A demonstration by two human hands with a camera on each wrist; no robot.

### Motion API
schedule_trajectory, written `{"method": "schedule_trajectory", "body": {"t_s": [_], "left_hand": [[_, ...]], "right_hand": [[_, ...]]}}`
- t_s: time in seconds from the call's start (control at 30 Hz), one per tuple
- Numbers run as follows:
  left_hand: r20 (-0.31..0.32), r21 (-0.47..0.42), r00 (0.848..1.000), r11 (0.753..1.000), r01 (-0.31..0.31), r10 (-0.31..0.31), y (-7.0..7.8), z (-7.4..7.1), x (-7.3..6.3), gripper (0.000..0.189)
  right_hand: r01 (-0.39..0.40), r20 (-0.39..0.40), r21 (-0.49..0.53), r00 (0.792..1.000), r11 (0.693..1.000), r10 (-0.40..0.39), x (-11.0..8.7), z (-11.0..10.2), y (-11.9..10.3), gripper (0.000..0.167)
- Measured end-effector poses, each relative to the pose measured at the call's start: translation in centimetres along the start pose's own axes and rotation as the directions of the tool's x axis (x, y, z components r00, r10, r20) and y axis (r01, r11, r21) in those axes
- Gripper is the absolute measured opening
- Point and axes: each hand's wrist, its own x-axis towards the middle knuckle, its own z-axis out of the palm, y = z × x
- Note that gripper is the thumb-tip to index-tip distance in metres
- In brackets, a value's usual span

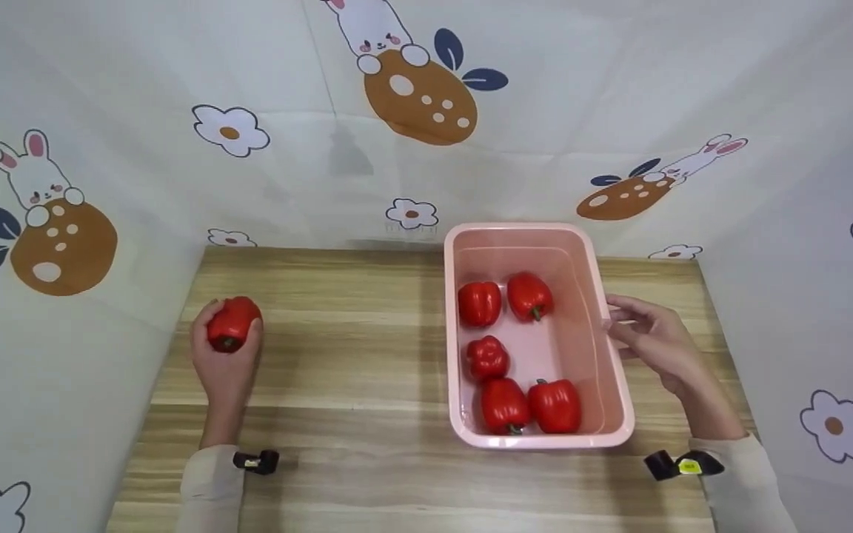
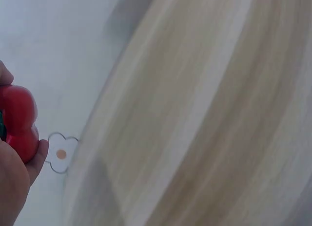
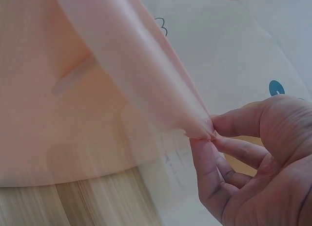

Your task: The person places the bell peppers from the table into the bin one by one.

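My left hand point(image 1: 226, 374) grips a red bell pepper point(image 1: 235, 320) on the left side, fingers and thumb wrapped round it and the green stem end facing me. The left wrist view shows the same pepper point(image 2: 22, 111) at its left edge, partly cut off. On the right, a pink plastic bin point(image 1: 537, 442) holds several red bell peppers point(image 1: 504, 406), lying along its left side and near end. My right hand point(image 1: 652, 337) is at the bin's right rim; in the right wrist view its thumb and fingertips pinch the rim's edge point(image 3: 161, 89).
The wooden tabletop point(image 1: 345, 355) stretches between the left hand and the bin. Pale cloth with printed rabbits and flowers point(image 1: 412, 214) walls off the back and both sides. The bin's far end stands close to the back cloth.
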Motion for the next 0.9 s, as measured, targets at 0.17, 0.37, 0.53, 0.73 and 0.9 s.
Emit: {"method": "schedule_trajectory", "body": {"t_s": [0.17, 0.37, 0.53, 0.73, 0.9], "left_hand": [[0.026, -0.003, 0.999, 1.0, -0.02, 0.02, 1.5, 0.5, -0.1, 0.061], [0.063, -0.061, 0.996, 0.997, -0.052, 0.056, 3.5, 0.6, -0.6, 0.057], [0.121, -0.08, 0.988, 0.993, -0.085, 0.094, 5.1, 0.5, -0.8, 0.056], [0.16, -0.104, 0.982, 0.991, -0.086, 0.102, 7.1, 0.8, -0.9, 0.056], [0.201, -0.128, 0.97, 0.985, -0.116, 0.14, 8.5, 1.6, -0.7, 0.055]], "right_hand": [[-0.003, -0.003, -0.004, 1.0, 1.0, 0.003, -0.1, -0.1, 0.1, 0.054], [-0.006, -0.007, -0.017, 1.0, 1.0, 0.005, 0.0, 0.0, 0.0, 0.053], [-0.001, -0.004, -0.021, 1.0, 1.0, 0.001, 0.1, 0.1, 0.1, 0.053], [0.004, 0.005, -0.014, 1.0, 1.0, -0.003, 0.2, 0.1, 0.0, 0.054], [0.005, 0.001, -0.023, 1.0, 1.0, -0.005, 0.1, -0.1, 0.2, 0.055]]}}
